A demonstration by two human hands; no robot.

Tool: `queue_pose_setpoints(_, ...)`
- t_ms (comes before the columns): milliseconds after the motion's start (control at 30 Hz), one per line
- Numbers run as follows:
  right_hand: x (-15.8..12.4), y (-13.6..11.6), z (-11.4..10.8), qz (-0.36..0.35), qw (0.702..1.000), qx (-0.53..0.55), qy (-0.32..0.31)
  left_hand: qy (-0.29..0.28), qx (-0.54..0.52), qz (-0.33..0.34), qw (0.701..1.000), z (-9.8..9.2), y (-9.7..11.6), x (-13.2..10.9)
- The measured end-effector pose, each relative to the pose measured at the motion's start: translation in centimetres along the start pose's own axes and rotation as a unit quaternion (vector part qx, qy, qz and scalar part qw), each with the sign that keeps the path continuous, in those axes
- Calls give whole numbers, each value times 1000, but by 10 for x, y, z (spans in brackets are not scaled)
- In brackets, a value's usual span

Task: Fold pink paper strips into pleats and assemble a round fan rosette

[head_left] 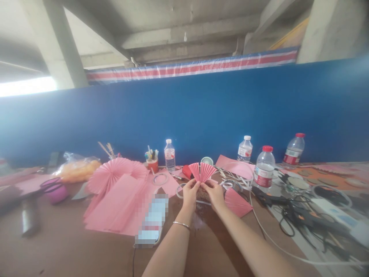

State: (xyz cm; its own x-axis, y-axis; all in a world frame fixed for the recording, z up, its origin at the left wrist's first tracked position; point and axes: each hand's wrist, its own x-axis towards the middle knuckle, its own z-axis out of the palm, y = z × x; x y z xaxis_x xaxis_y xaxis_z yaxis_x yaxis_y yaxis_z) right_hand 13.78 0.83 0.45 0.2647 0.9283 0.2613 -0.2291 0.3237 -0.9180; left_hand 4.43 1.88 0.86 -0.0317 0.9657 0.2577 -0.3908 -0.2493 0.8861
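Note:
A small pleated pink paper fan [202,172] is spread upright above the table, pinched at its narrow base by both hands. My left hand [190,191], with a silver bangle on the wrist, has its fingers closed on the fan's lower left. From the other side, my right hand [215,192] grips the lower right, and the two hands' fingertips meet at the base. Beside my right wrist lies another folded pink paper fan [238,203]. A phone [152,221] with a blurred screen rests left of my left forearm.
Pink paper sheets [115,209] and large round pleated fans [106,175] cover the left side. Water bottles [264,169] stand at the back, near a cup of pens [152,163]. At right are a white cable [276,246], black cords and glue guns [269,198].

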Motion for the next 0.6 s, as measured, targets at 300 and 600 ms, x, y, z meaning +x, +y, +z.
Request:
queue_pose_setpoints(300,1,0,-2,-1,1000,-4,-16,-2,-12,-8,1000,2,5,-3)
queue_pose_setpoints(600,0,-2,-1,3,1000,-1,-31,-13,-46,-22,999,1,3,-1)
